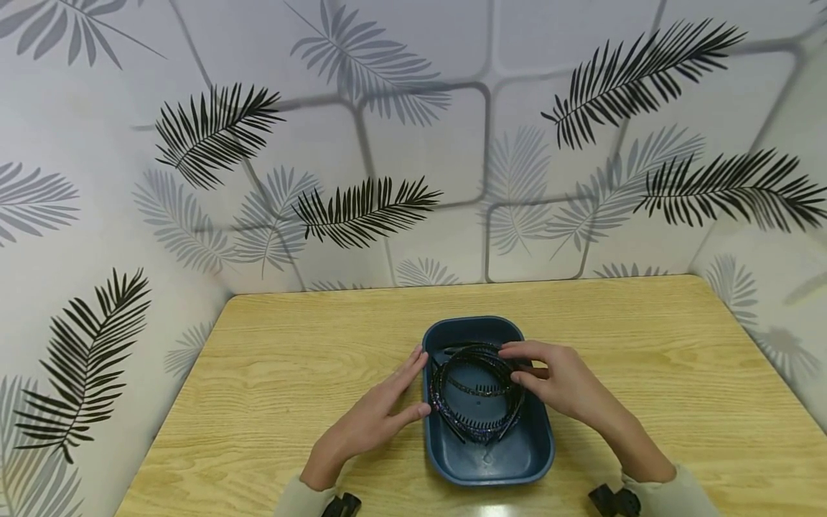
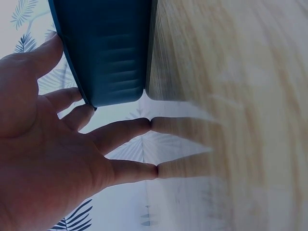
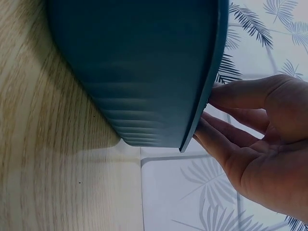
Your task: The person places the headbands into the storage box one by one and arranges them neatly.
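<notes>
Several dark, glittery headbands [image 1: 474,431], some with comb teeth, lie as overlapping rings inside a blue plastic basket [image 1: 489,474]. At the right side of these rings my right hand [image 1: 568,380] reaches over the rim and pinches a headband between bent fingers and thumb. In the right wrist view the rim hides the fingertips of this hand [image 3: 260,134]. My left hand [image 1: 371,416] rests against the basket's left side, its fingers straight and spread. In the left wrist view its thumb and some fingers touch the rim, while two other fingertips reach the tabletop.
The basket stands on a light wood-grain table [image 1: 310,359], near its front edge. A pale wall [image 1: 426,151] printed with feathery leaves rises behind the table and on both sides. Dark wrist mounts [image 1: 614,500] sit at both sleeves.
</notes>
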{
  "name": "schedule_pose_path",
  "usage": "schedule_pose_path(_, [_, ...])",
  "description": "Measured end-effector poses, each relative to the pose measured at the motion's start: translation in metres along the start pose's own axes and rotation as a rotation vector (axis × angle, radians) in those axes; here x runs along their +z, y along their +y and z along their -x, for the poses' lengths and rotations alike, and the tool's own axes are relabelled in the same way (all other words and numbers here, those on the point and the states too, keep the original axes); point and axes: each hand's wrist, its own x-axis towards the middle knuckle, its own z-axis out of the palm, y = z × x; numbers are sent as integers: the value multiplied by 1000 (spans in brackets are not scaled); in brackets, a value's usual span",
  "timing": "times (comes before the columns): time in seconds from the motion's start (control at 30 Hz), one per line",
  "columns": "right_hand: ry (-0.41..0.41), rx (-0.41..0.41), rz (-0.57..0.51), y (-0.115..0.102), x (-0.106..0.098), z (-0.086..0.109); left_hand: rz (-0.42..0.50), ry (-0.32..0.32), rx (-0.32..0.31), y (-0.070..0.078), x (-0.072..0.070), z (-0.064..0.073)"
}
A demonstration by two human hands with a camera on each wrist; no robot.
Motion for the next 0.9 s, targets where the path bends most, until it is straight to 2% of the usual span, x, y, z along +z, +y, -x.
schedule_pose_path(0.6, [37, -27, -68, -1, -7, 0, 1, 10, 12, -1, 2, 1])
schedule_pose_path(0.9, [108, -34, -12, 3, -12, 1, -6, -2, 9, -2, 1, 1])
